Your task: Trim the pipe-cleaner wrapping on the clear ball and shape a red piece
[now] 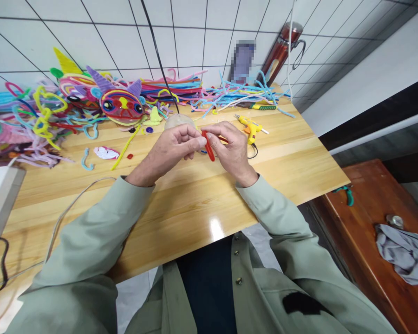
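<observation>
My left hand [176,147] and my right hand [230,149] meet above the wooden table, fingertips close together. Between them is a bent red pipe cleaner [209,147], with one folded end hanging down beside my right thumb. Both hands are closed in a pinch on it; a further red length shows behind the right fingers. Just beyond the left fingers sits a pale round object [178,120], partly hidden. A yellow hot glue gun [252,129] lies to the right of my right hand. Left of my left hand are a yellow pipe cleaner [127,147] and a small red piece [130,157].
Decorated pipe-cleaner heads with horns [121,107] stand at the back left. Bundles of pipe cleaners [176,88] line the tiled wall. Green-yellow handled pliers [263,107], a phone [243,62] and a red thermos [281,53] are at the back right. A cable [64,213] crosses the left side.
</observation>
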`<state>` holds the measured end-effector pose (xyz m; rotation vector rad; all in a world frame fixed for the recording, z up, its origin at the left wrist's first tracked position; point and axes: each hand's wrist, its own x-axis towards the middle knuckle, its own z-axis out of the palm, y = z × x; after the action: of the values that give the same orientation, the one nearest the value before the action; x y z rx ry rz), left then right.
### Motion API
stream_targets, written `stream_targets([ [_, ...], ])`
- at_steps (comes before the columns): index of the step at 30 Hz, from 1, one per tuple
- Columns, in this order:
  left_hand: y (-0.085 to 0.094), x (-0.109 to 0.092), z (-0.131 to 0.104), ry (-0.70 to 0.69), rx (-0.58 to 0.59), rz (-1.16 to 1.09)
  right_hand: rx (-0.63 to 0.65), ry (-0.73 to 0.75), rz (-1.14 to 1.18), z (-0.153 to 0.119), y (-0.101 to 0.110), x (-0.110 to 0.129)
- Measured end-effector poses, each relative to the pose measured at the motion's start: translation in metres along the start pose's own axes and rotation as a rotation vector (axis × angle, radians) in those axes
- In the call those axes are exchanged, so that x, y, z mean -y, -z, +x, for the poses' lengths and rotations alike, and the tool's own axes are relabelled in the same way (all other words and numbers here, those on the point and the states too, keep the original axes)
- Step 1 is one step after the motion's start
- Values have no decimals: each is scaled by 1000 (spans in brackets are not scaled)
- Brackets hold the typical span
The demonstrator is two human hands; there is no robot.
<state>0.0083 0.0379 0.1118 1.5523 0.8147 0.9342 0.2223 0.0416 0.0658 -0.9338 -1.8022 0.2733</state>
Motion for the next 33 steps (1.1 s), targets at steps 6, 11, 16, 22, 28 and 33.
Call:
stream_targets([
  [6, -4, 5, 0, -24, -77, 51, 15, 35, -12, -2, -2, 1],
  [11, -3, 8, 1, -20, -119, 38, 20, -39, 50, -4, -3, 1],
  [16, -1, 10, 4, -3, -135, -57, 15, -36, 91, -2, 0, 3],
  [22, -5, 14, 3, -47, -139, -52, -22, -40, 10, -1, 0, 6],
  [28, -9, 18, 1, -123, -228, 42, -47, -30, -22, -3, -3, 7],
  [33, -13, 20, -2, -167, -313, 172, -40, -49, -18, -3, -4, 8],
])
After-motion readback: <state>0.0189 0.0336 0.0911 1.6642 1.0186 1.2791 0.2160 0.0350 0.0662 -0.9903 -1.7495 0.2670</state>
